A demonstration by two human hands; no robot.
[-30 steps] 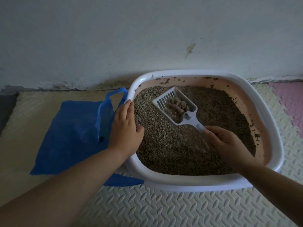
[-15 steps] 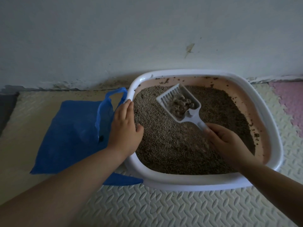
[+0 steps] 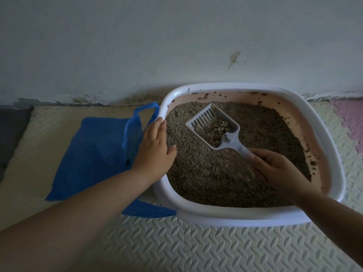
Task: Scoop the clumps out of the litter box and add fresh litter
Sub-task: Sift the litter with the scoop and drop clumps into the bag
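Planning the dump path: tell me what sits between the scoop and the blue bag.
In the head view: a strip of litter, then the left hand resting on the litter box's white left rim.

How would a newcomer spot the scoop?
Find the white litter box against the wall. Above its litter, the right hand holds the scoop by its handle. It is the only pale slotted tool, with clumps in it.

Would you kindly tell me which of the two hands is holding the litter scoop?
The right hand grips the white litter scoop by its handle; the left hand merely rests flat on the rim of the litter box.
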